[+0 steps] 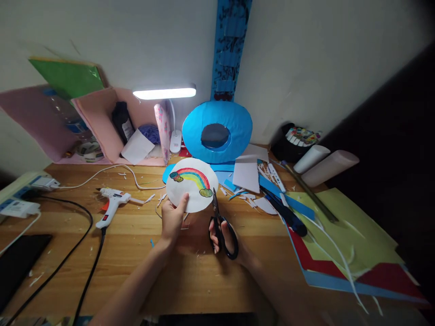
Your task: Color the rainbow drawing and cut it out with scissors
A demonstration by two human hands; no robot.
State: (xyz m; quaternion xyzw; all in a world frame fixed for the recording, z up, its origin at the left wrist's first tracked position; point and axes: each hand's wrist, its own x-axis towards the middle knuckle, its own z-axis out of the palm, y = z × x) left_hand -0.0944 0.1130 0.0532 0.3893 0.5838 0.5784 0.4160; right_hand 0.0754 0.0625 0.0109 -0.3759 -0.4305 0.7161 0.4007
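My left hand [172, 220] grips a round white paper disc [180, 196] by its lower edge, thumb on the front. A coloured rainbow with a small cloud at each end is drawn on the disc. In my right hand [231, 240] is a pair of black-handled scissors [215, 208], with fingers through the loops. The blades point up and touch or overlap the disc's right edge; whether they are cutting paper I cannot tell. Behind the disc stands a blue paper ring [193, 129] with a dark oval centre.
Left of my hands lies a white glue gun [113, 203] with a black cord. A lit lamp [165, 93] hangs over pink compartments [98, 113]. Paper scraps [249, 197], a dark blue tool [288, 217] and coloured sheets [343, 240] cover the right side. A dark tablet-like slab [22, 262] lies lower left.
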